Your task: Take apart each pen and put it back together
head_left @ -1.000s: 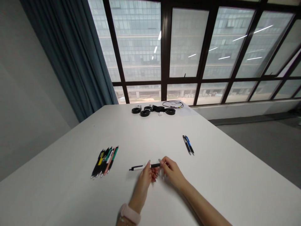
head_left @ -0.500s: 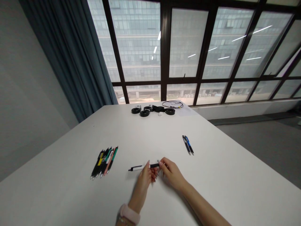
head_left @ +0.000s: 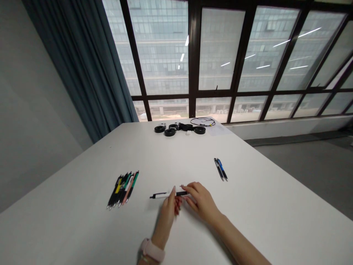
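A white pen with a black grip and black clip [head_left: 160,195] lies level in my left hand [head_left: 169,208], pinched between thumb and fingers near its middle. Its black clicker end points left. On the grip end, my right hand [head_left: 201,202] reaches in from the right. Its thumb and index finger stand apart, above and below the black grip, and the pen's tip is hidden by the fingers. To the left lies a row of several pens [head_left: 122,189] in black, yellow, green, pink and white. A black pen [head_left: 218,170] and a blue pen [head_left: 222,169] lie side by side to the right.
Several black tape-like rolls [head_left: 170,132] sit at the far end of the white table [head_left: 165,156]. Near them a thin black cable [head_left: 202,122] is coiled by a pale sheet [head_left: 220,131]. A blue curtain [head_left: 91,73] hangs at left, before the windows.
My right thumb and index finger have parted from their pinch on the pen's black grip. My left hand keeps its hold, and the pen has barely shifted.
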`<state>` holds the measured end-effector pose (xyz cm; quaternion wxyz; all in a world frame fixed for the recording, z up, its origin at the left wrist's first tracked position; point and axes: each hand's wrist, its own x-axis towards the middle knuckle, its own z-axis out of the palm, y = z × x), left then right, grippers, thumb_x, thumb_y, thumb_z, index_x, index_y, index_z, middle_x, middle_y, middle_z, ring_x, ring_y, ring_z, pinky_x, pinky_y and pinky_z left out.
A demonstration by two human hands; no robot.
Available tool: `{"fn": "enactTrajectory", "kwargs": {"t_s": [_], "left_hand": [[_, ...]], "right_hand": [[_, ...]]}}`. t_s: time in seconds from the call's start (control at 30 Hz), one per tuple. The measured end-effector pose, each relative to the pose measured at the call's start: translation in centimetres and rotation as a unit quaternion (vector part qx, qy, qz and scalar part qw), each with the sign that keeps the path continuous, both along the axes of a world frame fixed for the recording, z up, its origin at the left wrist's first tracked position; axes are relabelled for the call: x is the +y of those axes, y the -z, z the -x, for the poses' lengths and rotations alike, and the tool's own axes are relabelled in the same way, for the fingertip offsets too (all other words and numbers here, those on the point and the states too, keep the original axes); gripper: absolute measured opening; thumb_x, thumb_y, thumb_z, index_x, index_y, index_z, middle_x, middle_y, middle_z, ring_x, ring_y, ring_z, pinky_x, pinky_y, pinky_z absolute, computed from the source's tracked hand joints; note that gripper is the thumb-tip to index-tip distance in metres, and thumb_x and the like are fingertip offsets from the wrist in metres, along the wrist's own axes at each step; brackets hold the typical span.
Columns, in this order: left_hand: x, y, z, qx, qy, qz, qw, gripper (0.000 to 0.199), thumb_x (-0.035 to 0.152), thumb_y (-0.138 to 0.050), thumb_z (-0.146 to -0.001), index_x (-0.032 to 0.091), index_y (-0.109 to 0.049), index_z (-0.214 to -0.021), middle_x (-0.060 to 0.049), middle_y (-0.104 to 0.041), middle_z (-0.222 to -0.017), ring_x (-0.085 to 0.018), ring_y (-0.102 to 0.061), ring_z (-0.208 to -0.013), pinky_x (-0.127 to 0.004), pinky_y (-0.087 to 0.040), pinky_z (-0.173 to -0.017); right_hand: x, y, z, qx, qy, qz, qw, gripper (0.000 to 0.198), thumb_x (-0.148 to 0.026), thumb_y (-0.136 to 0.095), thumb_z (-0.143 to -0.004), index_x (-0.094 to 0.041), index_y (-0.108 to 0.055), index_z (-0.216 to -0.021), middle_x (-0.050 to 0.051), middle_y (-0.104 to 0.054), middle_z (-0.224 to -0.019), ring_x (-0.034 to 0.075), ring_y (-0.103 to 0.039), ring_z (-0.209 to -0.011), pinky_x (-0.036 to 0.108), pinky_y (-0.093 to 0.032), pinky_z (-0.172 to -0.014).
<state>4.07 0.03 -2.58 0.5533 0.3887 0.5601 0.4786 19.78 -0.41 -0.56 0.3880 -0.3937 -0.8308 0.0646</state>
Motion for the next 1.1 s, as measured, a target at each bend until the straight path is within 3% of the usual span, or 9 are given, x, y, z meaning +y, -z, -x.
{"fn": "enactTrajectory", "kwargs": {"t_s": [0.1, 0.23, 0.37, 0.5, 0.63, 0.8, 1.1], "left_hand": [[-0.5, -0.8, 0.5, 0.077, -0.011, -0.001, 0.997, 0.070, 0.090, -0.043, -0.067, 0.023, -0.047, -0.049, 0.004, -0.040, -0.044, -0.011, -0.037, -0.042, -0.026, -0.027, -0.045], [-0.4, -1.3, 0.9, 0.113, 0.004, 0.002, 0.994, 0.070, 0.089, -0.037, -0.070, 0.023, -0.046, -0.049, 0.004, -0.040, -0.045, -0.011, -0.037, -0.043, -0.026, -0.028, -0.046], [-0.4, -1.3, 0.8, 0.097, 0.018, -0.002, 0.995, 0.070, 0.090, -0.037, -0.070, 0.023, -0.048, -0.053, 0.006, -0.038, -0.046, -0.010, -0.034, -0.042, -0.025, -0.026, -0.044], [-0.7, -1.2, 0.8, 0.105, 0.038, -0.043, 0.993, 0.069, 0.089, -0.044, -0.068, 0.023, -0.047, -0.054, 0.008, -0.034, -0.045, -0.009, -0.031, -0.042, -0.024, -0.024, -0.044], [-0.9, -1.1, 0.8, 0.122, 0.052, -0.056, 0.990, 0.068, 0.089, -0.047, -0.068, 0.023, -0.047, -0.053, 0.008, -0.034, -0.045, -0.009, -0.031, -0.042, -0.024, -0.023, -0.044], [-1.0, -0.9, 0.6, 0.134, 0.060, -0.053, 0.988, 0.069, 0.090, -0.046, -0.066, 0.023, -0.046, -0.053, 0.008, -0.033, -0.043, -0.010, -0.031, -0.041, -0.025, -0.023, -0.044], [-1.0, -0.8, 0.6, 0.136, 0.061, -0.053, 0.987, 0.069, 0.091, -0.045, -0.065, 0.023, -0.046, -0.053, 0.008, -0.033, -0.044, -0.010, -0.031, -0.042, -0.025, -0.022, -0.044]], "right_hand": [[0.0, 0.1, 0.1, -0.033, 0.004, -0.057, 0.998, 0.023, -0.015, -0.061, -0.092, -0.019, -0.065, -0.114, 0.009, -0.068, -0.096, 0.022, -0.061, -0.085, 0.032, -0.050, -0.073], [-0.2, 0.0, 0.3, -0.046, 0.027, -0.078, 0.995, 0.015, -0.017, -0.069, -0.088, -0.020, -0.068, -0.102, 0.007, -0.065, -0.089, 0.021, -0.058, -0.079, 0.030, -0.047, -0.069], [-0.3, 0.1, 0.4, -0.043, 0.047, -0.043, 0.997, 0.012, -0.015, -0.069, -0.086, -0.019, -0.067, -0.097, 0.006, -0.064, -0.086, 0.020, -0.058, -0.079, 0.029, -0.046, -0.069], [0.5, 0.2, -0.4, -0.021, 0.109, 0.044, 0.993, 0.006, -0.019, -0.061, -0.092, -0.018, -0.066, -0.095, 0.005, -0.065, -0.082, 0.021, -0.059, -0.079, 0.029, -0.045, -0.070], [2.0, 0.1, -3.1, -0.023, 0.235, 0.123, 0.964, 0.011, -0.023, -0.057, -0.094, -0.018, -0.066, -0.089, 0.007, -0.067, -0.083, 0.023, -0.061, -0.081, 0.031, -0.044, -0.073], [3.4, -0.2, -7.1, -0.073, 0.371, 0.141, 0.915, 0.018, -0.022, -0.051, -0.096, -0.017, -0.067, -0.088, 0.010, -0.071, -0.089, 0.025, -0.063, -0.086, 0.031, -0.040, -0.071], [3.7, -0.2, -8.8, -0.183, 0.454, 0.131, 0.862, 0.022, -0.029, -0.054, -0.096, -0.014, -0.067, -0.090, 0.012, -0.071, -0.089, 0.026, -0.066, -0.085, 0.033, -0.034, -0.068]]}}
